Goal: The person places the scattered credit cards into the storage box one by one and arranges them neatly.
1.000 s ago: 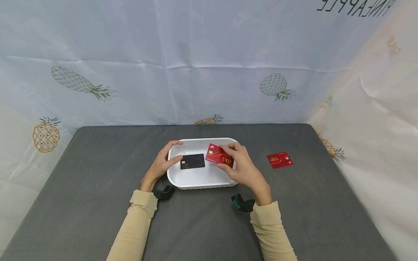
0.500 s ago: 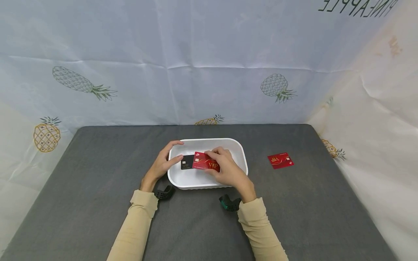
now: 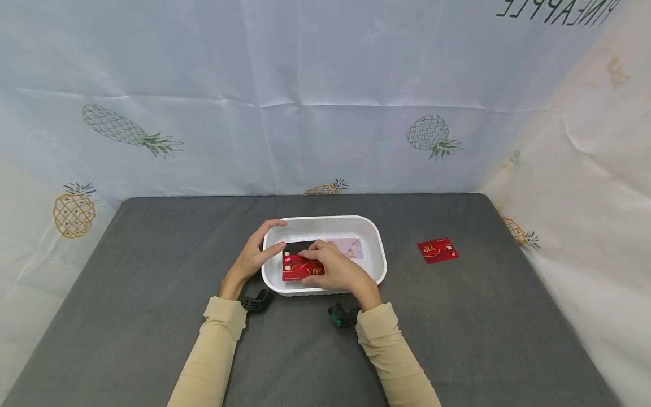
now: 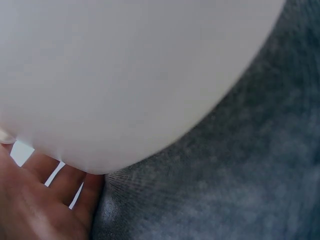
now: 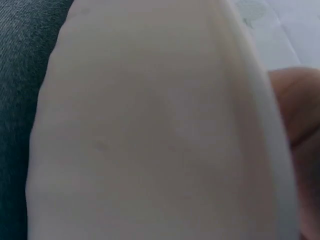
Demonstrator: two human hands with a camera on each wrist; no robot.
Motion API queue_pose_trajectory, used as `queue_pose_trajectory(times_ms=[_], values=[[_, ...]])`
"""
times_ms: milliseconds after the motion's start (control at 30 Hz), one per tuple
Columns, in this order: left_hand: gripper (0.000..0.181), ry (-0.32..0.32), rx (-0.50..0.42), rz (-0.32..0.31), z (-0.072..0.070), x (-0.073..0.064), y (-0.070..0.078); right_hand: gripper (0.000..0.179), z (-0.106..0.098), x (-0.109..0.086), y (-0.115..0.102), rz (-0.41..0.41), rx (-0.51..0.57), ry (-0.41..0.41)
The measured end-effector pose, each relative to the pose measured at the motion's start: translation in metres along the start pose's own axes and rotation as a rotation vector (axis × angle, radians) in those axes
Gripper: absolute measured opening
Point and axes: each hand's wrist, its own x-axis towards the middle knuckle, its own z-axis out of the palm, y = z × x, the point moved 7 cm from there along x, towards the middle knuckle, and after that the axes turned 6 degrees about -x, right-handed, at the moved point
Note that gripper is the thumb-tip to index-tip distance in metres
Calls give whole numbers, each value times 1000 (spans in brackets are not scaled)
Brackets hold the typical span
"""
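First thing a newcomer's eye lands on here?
Probably the red VIP card pinched in the right hand at the white tray, partly hiding a black card. A second red card lies on the grey table, right of the tray. Behind hangs pineapple-print cloth.

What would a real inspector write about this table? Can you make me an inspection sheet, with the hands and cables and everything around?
Surface: grey cloth-covered table.
Job's things: white tray with black card and pink card inside; held red card partly over the black one; loose red card lies right of the tray.
Clutter: nothing seen.
Left hand: grips the tray's left end.
Right hand: pinches the held red card.
Cables: nothing seen.
Surroundings: pineapple-print cloth behind.
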Motion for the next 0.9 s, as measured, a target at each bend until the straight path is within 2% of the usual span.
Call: queue_pose_trajectory(times_ms=[367,667,900], values=[[49,-18,-13,20,2,0,0,53,16,13,4,-10,-3,-133],[50,-25,-36,24,3,1,2,49,25,16,7,-73,15,-144],[50,-20,-38,24,1,0,2,49,26,19,6,-73,32,-131]])
